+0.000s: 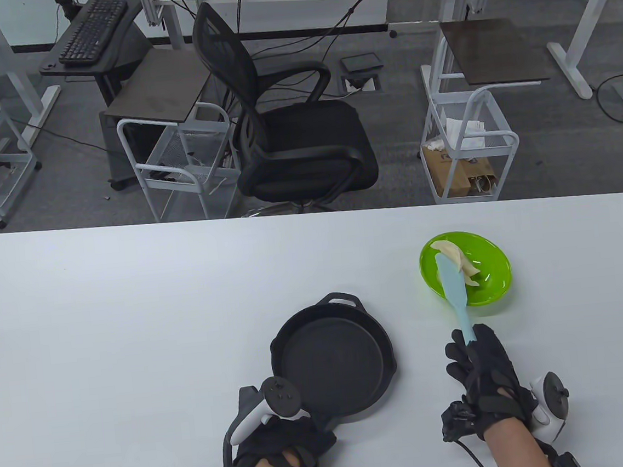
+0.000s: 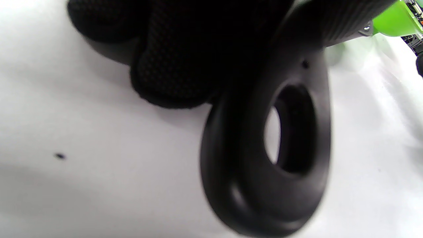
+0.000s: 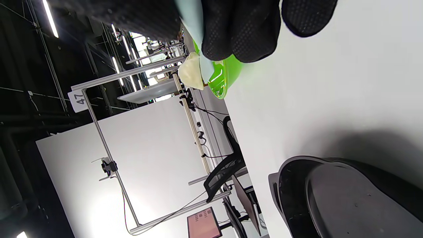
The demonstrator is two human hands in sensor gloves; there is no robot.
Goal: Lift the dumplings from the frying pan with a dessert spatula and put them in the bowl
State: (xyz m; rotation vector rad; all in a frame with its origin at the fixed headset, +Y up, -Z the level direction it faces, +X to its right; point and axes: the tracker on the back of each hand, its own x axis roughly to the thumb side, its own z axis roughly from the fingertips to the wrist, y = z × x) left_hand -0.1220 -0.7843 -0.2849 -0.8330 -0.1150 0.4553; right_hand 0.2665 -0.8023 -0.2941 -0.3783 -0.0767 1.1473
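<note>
A black frying pan [image 1: 332, 358] sits on the white table with nothing in it. My left hand [image 1: 290, 436] grips its handle at the near side; the wrist view shows the handle's ring [image 2: 281, 155] under my gloved fingers [image 2: 172, 66]. A green bowl [image 1: 489, 282] stands to the pan's right. My right hand [image 1: 482, 374] holds a light blue dessert spatula [image 1: 454, 291] whose blade reaches over the bowl, with a pale dumpling [image 1: 460, 263] on its tip. A second dumpling [image 1: 439, 245] lies at the bowl's far rim. In the right wrist view the dumpling [image 3: 191, 71], bowl [image 3: 224, 77] and pan [image 3: 347, 198] show.
Beyond the table's far edge stand a black office chair [image 1: 291, 136] and two white wire carts [image 1: 184, 168] [image 1: 468, 141]. White tabletop [image 1: 132, 317] spreads to the left of the pan.
</note>
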